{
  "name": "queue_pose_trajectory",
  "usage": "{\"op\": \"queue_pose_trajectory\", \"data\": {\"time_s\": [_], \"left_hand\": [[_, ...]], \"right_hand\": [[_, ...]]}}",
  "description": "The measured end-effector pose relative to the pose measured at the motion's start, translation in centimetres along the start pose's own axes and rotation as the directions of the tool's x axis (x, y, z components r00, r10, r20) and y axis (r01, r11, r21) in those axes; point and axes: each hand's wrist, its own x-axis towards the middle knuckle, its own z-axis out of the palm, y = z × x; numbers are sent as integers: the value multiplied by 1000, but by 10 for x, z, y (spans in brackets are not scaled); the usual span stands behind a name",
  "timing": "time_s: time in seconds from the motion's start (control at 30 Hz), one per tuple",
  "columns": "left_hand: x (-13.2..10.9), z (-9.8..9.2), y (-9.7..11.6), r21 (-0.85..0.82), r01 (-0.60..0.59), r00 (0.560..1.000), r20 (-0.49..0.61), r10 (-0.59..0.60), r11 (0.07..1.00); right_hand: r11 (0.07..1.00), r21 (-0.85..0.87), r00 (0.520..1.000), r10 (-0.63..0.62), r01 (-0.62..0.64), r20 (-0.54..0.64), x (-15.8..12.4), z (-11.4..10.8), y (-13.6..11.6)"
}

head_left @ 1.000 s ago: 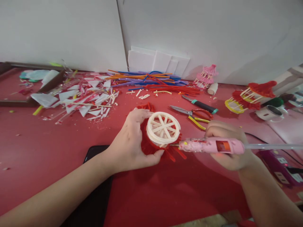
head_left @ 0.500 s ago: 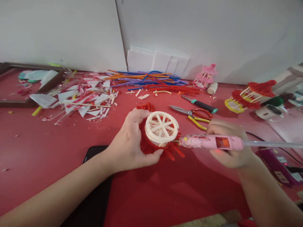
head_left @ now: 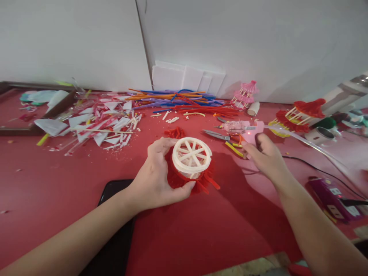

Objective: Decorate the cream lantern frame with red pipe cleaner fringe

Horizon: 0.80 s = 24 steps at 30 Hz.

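Observation:
My left hand [head_left: 159, 176] curls around the left side of a small craft model, thumb in front and fingers behind. The model has a cream spoked ring [head_left: 192, 155] on top and red fuzzy strips [head_left: 211, 180] fanning out below. In my right hand [head_left: 263, 153] is a pink glue gun [head_left: 247, 128], held by its handle to the right of the model and apart from it. Its nozzle points left, and a clear glue stick [head_left: 304, 140] runs out of its back. A pile of short red pieces [head_left: 175, 132] lies just behind the model.
Pliers [head_left: 217, 135] and a cutter lie under and beside the glue gun. Coloured pipe cleaners [head_left: 184, 99] and white scraps [head_left: 115, 122] line the back. Pink [head_left: 245, 94] and red-yellow [head_left: 301, 115] tiered models stand right. A purple power strip [head_left: 330, 199] and black phone [head_left: 115, 226] lie nearer.
My right hand has drawn the glue gun away from the model's edge, back and up over the pliers, and turned it upright. My left hand stays around the model.

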Motion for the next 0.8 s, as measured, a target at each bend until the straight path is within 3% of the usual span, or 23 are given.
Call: {"op": "queue_pose_trajectory", "data": {"time_s": [0.1,0.23,0.4,0.47,0.53,0.57,0.63,0.73,0.8], "left_hand": [[2,-2,4,-37,31,999,24,-30,999],[7,-7,8,0,59,994,91,-58,998],[10,-9,10,32,104,989,100,-107,994],[10,-8,11,33,115,988,104,-118,993],[10,-7,11,43,117,987,104,-120,992],[10,-7,12,48,113,988,103,-117,992],[10,-8,12,56,102,988,108,-107,993],[11,-9,12,46,85,988,124,-90,995],[12,-10,12,40,65,989,131,-70,997]], "right_hand": [[994,-108,998,-28,33,55,1,9,-2],[958,-227,978,-146,178,149,-5,20,-8],[922,-296,960,-197,251,199,-12,34,-6],[906,-331,962,-225,264,153,-14,34,-7],[877,-344,938,-346,336,33,-18,29,-14],[853,-321,896,-442,411,-29,-22,25,-19],[756,-181,755,-650,630,-85,-31,17,-33],[535,55,535,-845,843,9,-47,9,-53],[465,81,463,-885,882,41,-55,9,-61]]}}
